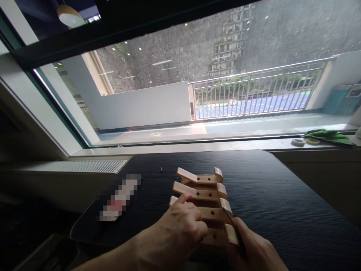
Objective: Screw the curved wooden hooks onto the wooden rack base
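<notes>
A wooden hook rack (pixel 204 195) lies on the dark table, with several pale curved hooks in a row and round holes along their middles. My left hand (pixel 187 222) is closed over the left side of the nearer hooks, fingers curled against the wood. My right hand (pixel 254 244) is closed around a thin dark tool (pixel 232 223), whose slim end points up and left beside the curved tip of a hook. What kind of tool it is cannot be made out. Part of the near hooks is hidden behind my hands.
The black wood-grain table (pixel 276 195) has rounded corners and stands against a window sill (pixel 197 146). A small screw-like piece (pixel 161 170) lies behind the rack. A pixelated long item (pixel 120 199) is at left. Tape rolls (pixel 298 142) and a green cloth (pixel 328 136) rest on the sill.
</notes>
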### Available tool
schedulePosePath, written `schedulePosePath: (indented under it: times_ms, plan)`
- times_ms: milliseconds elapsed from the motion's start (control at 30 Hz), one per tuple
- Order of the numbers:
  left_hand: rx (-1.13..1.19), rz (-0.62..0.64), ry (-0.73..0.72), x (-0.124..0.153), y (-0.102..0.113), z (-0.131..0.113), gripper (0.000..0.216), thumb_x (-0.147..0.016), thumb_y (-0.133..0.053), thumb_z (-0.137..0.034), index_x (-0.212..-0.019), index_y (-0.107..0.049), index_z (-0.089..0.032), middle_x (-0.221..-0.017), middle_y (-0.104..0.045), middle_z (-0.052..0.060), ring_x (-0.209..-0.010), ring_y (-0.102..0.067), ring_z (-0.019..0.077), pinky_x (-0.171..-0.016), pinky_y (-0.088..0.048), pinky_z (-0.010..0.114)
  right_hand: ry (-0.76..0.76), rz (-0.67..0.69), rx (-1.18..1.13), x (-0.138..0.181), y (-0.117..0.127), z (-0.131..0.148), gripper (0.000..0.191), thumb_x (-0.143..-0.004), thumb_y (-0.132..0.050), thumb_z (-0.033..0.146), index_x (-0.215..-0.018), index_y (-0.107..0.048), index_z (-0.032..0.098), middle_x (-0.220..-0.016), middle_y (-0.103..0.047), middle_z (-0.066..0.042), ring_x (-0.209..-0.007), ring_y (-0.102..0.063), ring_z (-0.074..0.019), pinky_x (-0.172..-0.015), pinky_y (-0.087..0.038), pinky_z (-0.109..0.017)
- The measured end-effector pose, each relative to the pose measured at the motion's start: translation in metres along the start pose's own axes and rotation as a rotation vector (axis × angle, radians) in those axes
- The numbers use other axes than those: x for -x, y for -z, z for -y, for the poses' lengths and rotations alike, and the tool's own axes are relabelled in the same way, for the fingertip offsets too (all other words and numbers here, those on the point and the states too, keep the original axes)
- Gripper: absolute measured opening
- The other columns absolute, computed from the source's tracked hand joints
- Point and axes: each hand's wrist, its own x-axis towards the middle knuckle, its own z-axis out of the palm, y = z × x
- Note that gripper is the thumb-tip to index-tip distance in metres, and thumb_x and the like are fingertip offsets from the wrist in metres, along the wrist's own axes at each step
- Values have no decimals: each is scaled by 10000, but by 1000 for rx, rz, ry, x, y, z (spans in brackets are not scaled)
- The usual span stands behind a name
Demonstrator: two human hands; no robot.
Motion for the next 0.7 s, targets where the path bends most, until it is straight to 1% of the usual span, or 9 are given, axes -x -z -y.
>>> schedulePosePath:
  times_ms: [100, 233, 367, 467, 567, 700]
  plan:
    - [-21, -11, 37, 3, -5, 1, 138, -858, -492, -210, -772, -599, -196, -860, -639, -5, -853, -573, 132, -1063, -200, 379, 1, 50, -6, 0, 2, 0, 298, -807, -412, 221, -1084, -523, 225, -750, -680, -6, -616, -651, -165, -512, -465, -202]
    - [-10, -31, 70, 9, -6, 0, 146, -867, -469, -199, -799, -598, -204, -907, -625, -4, -906, -549, 131, -1060, -202, 357, -4, 73, -24, -1, 4, 0, 295, -800, -418, 218, -1074, -526, 218, -755, -681, -20, -620, -648, -170, -524, -463, -207]
    - [-24, -19, 48, 12, -5, 3, 140, -856, -480, -218, -828, -617, -211, -873, -631, 6, -913, -544, 147, -1037, -226, 362, -35, -2, -23, 1, 0, 3, 285, -796, -415, 233, -1052, -539, 218, -733, -681, -33, -607, -640, -182, -499, -435, -219]
    - [-31, -13, 37, 9, -6, 5, 158, -855, -474, -221, -823, -629, -216, -849, -640, 7, -906, -548, 152, -1023, -237, 361, -68, -54, -21, 3, -5, 5, 275, -804, -406, 248, -1045, -536, 222, -717, -676, -29, -589, -629, -183, -508, -426, -229]
    - [-19, -16, 16, 6, -9, 4, 168, -851, -476, -243, -822, -641, -225, -869, -652, 10, -912, -553, 165, -1018, -237, 374, -77, -60, -23, 4, -6, 7, 260, -808, -401, 255, -1030, -533, 224, -703, -670, -23, -582, -625, -182, -507, -423, -232]
    - [3, -20, 37, 6, -8, 1, 161, -840, -486, -244, -831, -647, -242, -893, -656, 11, -915, -554, 177, -1017, -237, 380, -72, -53, -26, 3, -4, 7, 279, -799, -402, 248, -1049, -525, 225, -727, -676, -23, -605, -632, -185, -511, -428, -232]
